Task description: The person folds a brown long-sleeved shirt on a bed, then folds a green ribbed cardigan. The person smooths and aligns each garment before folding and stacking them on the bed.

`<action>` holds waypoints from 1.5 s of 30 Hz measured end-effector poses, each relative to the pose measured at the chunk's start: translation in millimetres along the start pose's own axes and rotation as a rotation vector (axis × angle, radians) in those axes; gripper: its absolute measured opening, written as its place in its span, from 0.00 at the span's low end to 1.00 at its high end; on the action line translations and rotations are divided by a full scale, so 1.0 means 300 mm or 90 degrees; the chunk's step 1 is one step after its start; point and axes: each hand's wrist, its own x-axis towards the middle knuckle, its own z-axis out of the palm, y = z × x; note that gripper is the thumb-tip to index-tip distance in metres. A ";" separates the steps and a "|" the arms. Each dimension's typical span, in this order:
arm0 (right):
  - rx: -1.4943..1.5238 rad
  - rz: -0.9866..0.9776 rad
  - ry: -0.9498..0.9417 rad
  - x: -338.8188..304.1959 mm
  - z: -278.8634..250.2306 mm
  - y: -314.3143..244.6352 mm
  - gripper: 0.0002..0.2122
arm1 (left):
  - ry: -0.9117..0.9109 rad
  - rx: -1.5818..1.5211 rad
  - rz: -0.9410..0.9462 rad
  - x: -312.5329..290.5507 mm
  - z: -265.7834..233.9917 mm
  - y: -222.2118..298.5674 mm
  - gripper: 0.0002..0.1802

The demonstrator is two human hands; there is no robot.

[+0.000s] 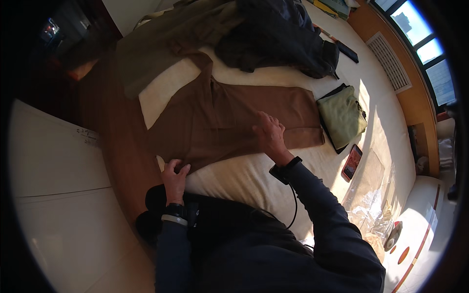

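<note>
The brown garment (234, 105) lies spread on the cream bedcover (229, 177), long axis left to right, straight end toward the folded green garment (345, 117). The left hand (174, 179) is at its near edge, whether pinching I can't tell; the right hand (271, 136), over it, grips nothing.

Got phone (352, 162) just beside crumpled clear plastic (372, 207) at right, slatted vent (389, 61) near window (416, 24), dark clothing (273, 41) heaped at far side.

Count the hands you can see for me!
2: the left hand at the near edge of the brown garment, and the right hand over it, farther right.
</note>
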 end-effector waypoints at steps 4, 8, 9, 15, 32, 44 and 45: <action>0.028 -0.003 -0.050 0.096 0.002 0.006 0.23 | 0.024 -0.020 0.017 -0.021 0.039 0.066 0.16; 0.049 -0.034 -0.087 0.198 0.041 -0.027 0.17 | 0.029 -0.048 0.023 -0.043 0.040 0.088 0.15; 0.058 -0.040 -0.113 0.228 0.054 -0.037 0.15 | 0.032 -0.046 0.036 -0.043 0.043 0.090 0.15; -0.024 0.073 -0.214 0.378 0.137 -0.132 0.11 | 0.062 -0.066 0.076 -0.044 0.045 0.079 0.12; -0.094 -0.212 0.329 0.346 -0.635 0.157 0.11 | 0.154 -0.003 0.158 0.054 0.081 0.125 0.08; 0.230 0.091 0.225 0.194 -0.550 0.340 0.13 | 0.120 -0.016 0.238 0.037 0.051 0.130 0.11; 0.306 0.078 0.223 0.190 -0.568 0.360 0.13 | 0.119 -0.041 0.225 0.037 0.050 0.129 0.11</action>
